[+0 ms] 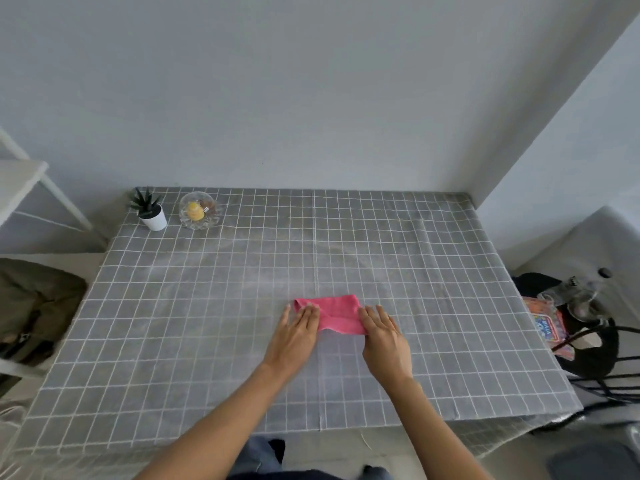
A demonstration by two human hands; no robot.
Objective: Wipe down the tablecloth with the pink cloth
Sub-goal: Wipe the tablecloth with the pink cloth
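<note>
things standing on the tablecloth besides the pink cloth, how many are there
2, both at the far left corner of the grey checked tablecloth: a small spiky green plant in a white pot, and just right of it a clear glass bowl with something yellow inside. Nothing else shows.

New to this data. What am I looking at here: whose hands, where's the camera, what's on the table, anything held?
There is one picture, from a wide-angle camera worn on a person's head, looking down. No robot is involved. The left hand and right hand lie flat, fingers straight, on the two ends of a folded pink cloth. They press it and grip nothing. The cloth lies on a grey checked tablecloth. At the far left corner stand a small potted plant and a glass dish.
</note>
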